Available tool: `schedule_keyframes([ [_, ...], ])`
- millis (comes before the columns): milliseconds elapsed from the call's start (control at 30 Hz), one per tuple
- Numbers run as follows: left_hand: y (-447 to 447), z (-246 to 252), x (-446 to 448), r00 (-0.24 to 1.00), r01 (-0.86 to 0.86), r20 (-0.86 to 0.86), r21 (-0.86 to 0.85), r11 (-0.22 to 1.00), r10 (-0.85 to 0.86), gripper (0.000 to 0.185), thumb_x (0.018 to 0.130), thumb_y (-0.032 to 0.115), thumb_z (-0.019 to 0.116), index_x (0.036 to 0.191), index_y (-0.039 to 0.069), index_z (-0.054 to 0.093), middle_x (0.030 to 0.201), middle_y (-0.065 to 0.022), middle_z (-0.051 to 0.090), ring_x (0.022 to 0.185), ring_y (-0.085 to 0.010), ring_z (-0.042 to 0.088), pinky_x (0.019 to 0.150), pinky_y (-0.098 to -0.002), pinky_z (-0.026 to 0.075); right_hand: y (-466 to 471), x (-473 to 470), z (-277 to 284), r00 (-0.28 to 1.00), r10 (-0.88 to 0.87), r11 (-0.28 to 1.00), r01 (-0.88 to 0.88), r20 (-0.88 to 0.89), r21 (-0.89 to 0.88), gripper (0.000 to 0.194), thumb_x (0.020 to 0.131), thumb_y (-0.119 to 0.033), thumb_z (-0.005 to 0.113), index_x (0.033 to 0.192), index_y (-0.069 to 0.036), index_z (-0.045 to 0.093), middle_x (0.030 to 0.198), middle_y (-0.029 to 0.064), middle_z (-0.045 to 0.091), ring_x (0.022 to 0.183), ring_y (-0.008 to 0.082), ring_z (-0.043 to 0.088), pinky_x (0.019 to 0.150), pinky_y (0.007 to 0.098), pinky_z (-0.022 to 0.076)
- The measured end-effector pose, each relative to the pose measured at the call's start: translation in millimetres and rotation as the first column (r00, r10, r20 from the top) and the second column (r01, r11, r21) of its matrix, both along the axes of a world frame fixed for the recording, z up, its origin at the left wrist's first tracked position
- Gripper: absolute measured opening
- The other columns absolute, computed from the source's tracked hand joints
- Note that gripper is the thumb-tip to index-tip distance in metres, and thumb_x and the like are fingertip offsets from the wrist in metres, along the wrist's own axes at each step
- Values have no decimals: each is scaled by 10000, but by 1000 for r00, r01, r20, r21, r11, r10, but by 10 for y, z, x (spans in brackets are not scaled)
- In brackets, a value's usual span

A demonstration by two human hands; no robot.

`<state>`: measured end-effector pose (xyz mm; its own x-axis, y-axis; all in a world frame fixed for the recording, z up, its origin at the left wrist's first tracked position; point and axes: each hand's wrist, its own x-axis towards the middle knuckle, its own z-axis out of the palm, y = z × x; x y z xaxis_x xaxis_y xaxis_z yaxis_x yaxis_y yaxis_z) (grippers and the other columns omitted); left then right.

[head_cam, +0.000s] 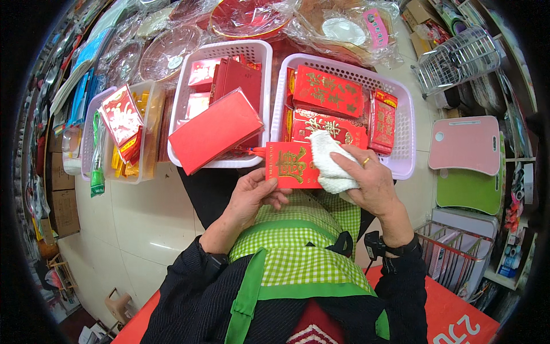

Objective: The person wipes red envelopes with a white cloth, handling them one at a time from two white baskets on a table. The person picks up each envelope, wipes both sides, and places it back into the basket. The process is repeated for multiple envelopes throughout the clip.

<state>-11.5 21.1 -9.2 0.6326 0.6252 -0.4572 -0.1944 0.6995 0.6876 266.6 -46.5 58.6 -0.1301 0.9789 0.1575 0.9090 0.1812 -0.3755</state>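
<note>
Between my two hands, above my lap, is a red paper envelope [292, 165] with gold lettering. My left hand [256, 193] pinches its left end between thumb and fingers. In my right hand [365, 176] is a folded white cloth [333, 161], which lies over the envelope's right end and hides it. Just beyond, a lilac plastic basket [404, 129] holds several packs of red envelopes [328, 91]. To its left stands a paler plastic basket [178, 107] with more red packs; a large red envelope pack [217, 129] lies slanted across its near rim.
Farther left, a clear plastic bin [150, 133] carries red and yellow packets. Plastic-wrapped round trays [249, 17] lie behind the baskets. On the right are a wire basket [459, 56], pink [464, 144] and green boards [468, 189] and a metal rack [451, 253]. Shelves line both sides.
</note>
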Motion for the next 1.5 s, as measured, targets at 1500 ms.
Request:
schedule_keyframes([
  [1500, 783, 466, 758, 992, -28, -109, 251, 968, 58, 270, 1032, 164, 555, 1227, -20, 579, 955, -150, 740, 706, -151, 704, 631, -238, 579, -755, 611, -605, 799, -324, 876, 456, -506, 159, 627, 677, -35, 825, 1280, -64, 656, 1268, 148, 616, 1172, 306, 592, 1016, 390, 476],
])
